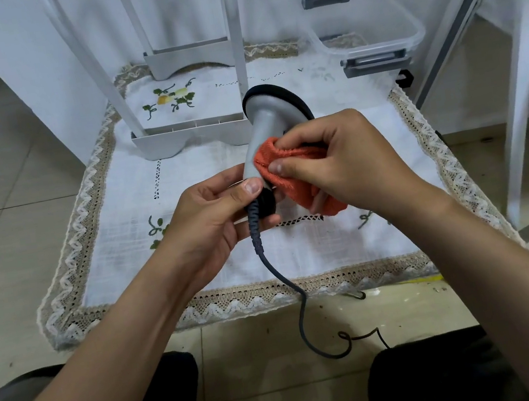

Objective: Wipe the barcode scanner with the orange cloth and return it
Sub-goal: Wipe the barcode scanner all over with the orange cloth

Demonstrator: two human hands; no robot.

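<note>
Over the middle of the bench (124, 201), the barcode scanner (266, 130) is held clear of the embroidered white tablecloth, its long axis running from the head at about 12 o'clock down to the cable end at about 6 o'clock, tilted a little rightward at the top. The left hand (214, 218) pinches the lower end of the grey handle, thumb on top and fingers (270, 222) curled beneath, just where the cord (301, 298) leaves and trails off the bench edge toward the floor. The right hand (346, 159) comes in from 3 o'clock with the orange cloth (286, 169) bunched between thumb and fingers, pressed against the right side of the handle just above the left thumb.

Judging from this, the wipe has to travel along the handle's axis — up toward the head at 12 o'clock — while the left hand steadies the base. Both hands touch the scanner; the right is nearer the unwiped head. A white plastic rack (197, 134) stands just behind at 11 o'clock.
</note>
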